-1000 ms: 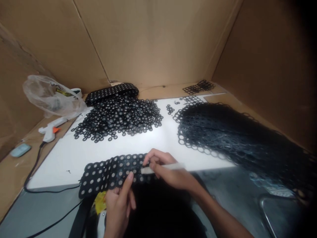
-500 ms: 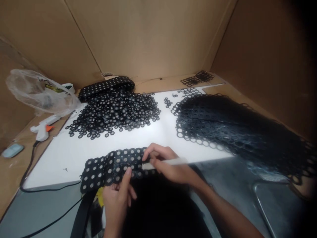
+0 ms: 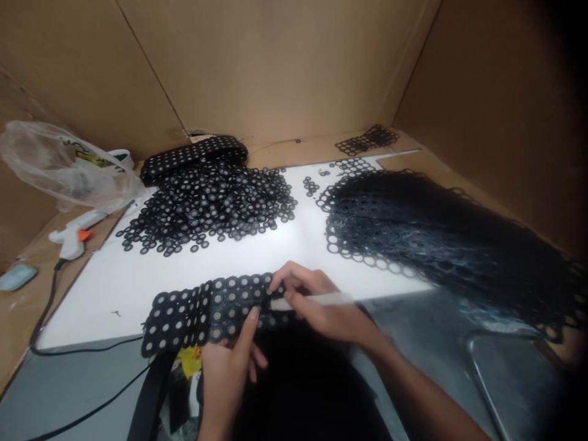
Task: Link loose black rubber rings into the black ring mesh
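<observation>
A long black strip of joined rings with pale round centres (image 3: 229, 303) lies along the near edge of the table and over my lap. My left hand (image 3: 234, 361) grips its lower edge, the thumb pressed on the top face and the fingers underneath. In my right hand (image 3: 312, 300) is a white pen-like tool (image 3: 333, 299), its tip pointing left at the strip. The right index finger and thumb sit by the strip's right part, which the hand partly hides.
Loose black rings with pale centres (image 3: 211, 202) form a heap at the back left, beside a rolled strip (image 3: 195, 156). A black ring mesh (image 3: 436, 239) covers the right side. On the left are a hot glue gun (image 3: 73, 236), its cord and a plastic bag (image 3: 68, 165).
My left hand has slid right along the strip. My right hand has shifted slightly right with the white tool, and the camera view has moved a little.
</observation>
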`<state>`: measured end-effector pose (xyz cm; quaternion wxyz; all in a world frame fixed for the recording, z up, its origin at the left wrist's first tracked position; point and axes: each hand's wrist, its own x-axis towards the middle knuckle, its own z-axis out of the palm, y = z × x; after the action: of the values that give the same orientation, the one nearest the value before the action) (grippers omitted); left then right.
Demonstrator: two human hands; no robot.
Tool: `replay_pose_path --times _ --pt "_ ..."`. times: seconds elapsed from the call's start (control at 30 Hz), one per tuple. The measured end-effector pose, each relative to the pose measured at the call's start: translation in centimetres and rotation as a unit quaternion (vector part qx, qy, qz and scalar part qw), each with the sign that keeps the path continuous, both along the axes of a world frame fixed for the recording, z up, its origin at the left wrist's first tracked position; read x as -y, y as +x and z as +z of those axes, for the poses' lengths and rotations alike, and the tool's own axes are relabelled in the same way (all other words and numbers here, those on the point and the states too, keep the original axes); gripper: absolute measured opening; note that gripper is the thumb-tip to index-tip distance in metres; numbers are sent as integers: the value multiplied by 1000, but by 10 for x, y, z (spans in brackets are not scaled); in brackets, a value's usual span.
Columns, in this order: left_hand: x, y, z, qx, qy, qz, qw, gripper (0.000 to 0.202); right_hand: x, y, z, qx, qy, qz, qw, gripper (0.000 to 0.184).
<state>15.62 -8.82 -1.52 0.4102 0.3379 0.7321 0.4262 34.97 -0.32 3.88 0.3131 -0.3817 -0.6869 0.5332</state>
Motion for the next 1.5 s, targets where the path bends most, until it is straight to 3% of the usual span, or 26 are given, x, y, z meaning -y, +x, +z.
replay_pose_path --times 0.3,0.47,0.67,0.8,0.93,1.2,1.5 --pt "3 2 -8 51 25 11 998 67 1 0 -2 3 33 28 999 25" --pt "5 4 -3 40 56 0 998 67 4 -5 0 62 60 39 995 35" --pt "7 7 8 67 39 7 997 61 2 7 3 -10 7 21 1000 35" --pt "8 10 7 131 44 27 990 45 1 15 2 12 3 6 1000 40" --pt "9 11 5 142 38 29 989 46 3 14 2 22 -9 3 1000 39" --pt "4 15 16 2 0 -18 1000 60 5 13 -2 4 15 5 1000 33" --pt "8 14 18 -35 9 -3 999 70 10 4 0 47 48 26 997 37"
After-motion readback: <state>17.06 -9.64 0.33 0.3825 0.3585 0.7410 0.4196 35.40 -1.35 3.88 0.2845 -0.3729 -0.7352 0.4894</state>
